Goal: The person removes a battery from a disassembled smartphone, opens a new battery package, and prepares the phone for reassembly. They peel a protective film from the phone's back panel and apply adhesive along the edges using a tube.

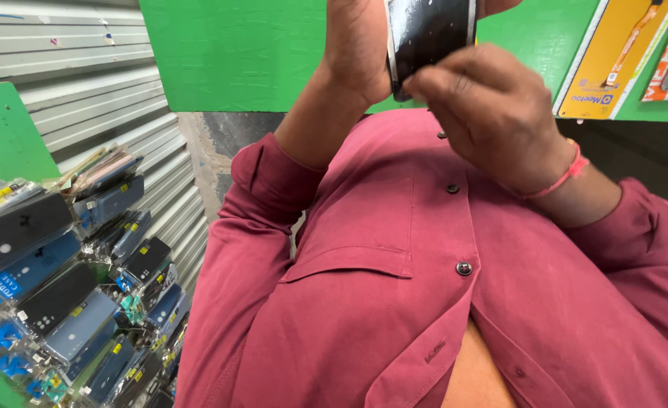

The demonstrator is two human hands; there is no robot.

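— So where's the phone (428, 34)?
— Up top, gripped by the left hand (360, 45); the right hand (492, 113) pinches its lower edge.
— Around it?
— Packaged phone cases (69, 279) hang left, by the corrugated shutter (99, 83).

Packaged phone cases (69, 295) hang left; green wall (235, 53), grey shutter (99, 91).

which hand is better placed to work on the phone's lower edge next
Likely the right hand: its fingertips already sit on the lower edge of the phone, while the left hand grips its side, steadying it.
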